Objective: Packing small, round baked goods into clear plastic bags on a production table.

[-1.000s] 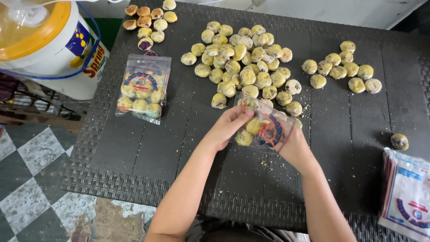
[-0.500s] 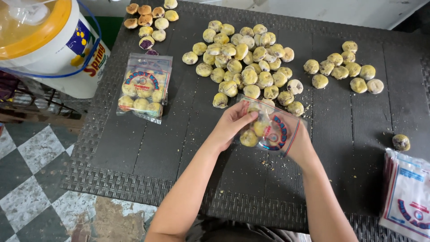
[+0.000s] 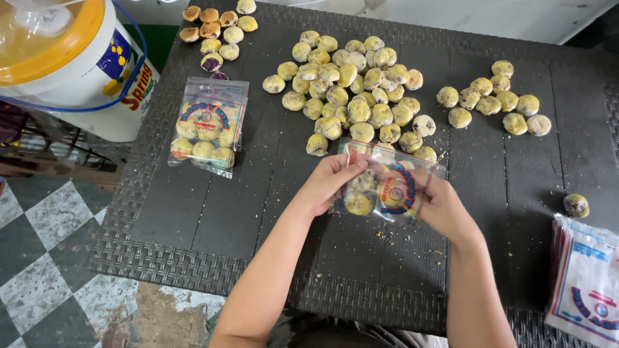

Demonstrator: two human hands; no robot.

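Both my hands hold a clear plastic bag [image 3: 389, 188] with a round red and blue print, partly filled with small round pastries. My left hand [image 3: 330, 183] grips its left edge with the thumb near the bag's top. My right hand [image 3: 445, 209] holds the right side from behind, fingers mostly hidden by the bag. Just beyond the bag lies a big heap of loose round yellowish pastries [image 3: 351, 90] on the dark table [image 3: 193, 212].
A filled bag of pastries [image 3: 208, 125] lies at the left. A smaller pastry group [image 3: 490, 103] sits at the right, a single one [image 3: 576, 205] near a stack of empty bags [image 3: 587, 283]. Darker pastries [image 3: 216, 26] and a white bucket with an orange lid [image 3: 64, 58] stand at the far left.
The bag has turned a little and shifted slightly in my hands; my left hand has moved up along its left edge. Everything on the table stays put.
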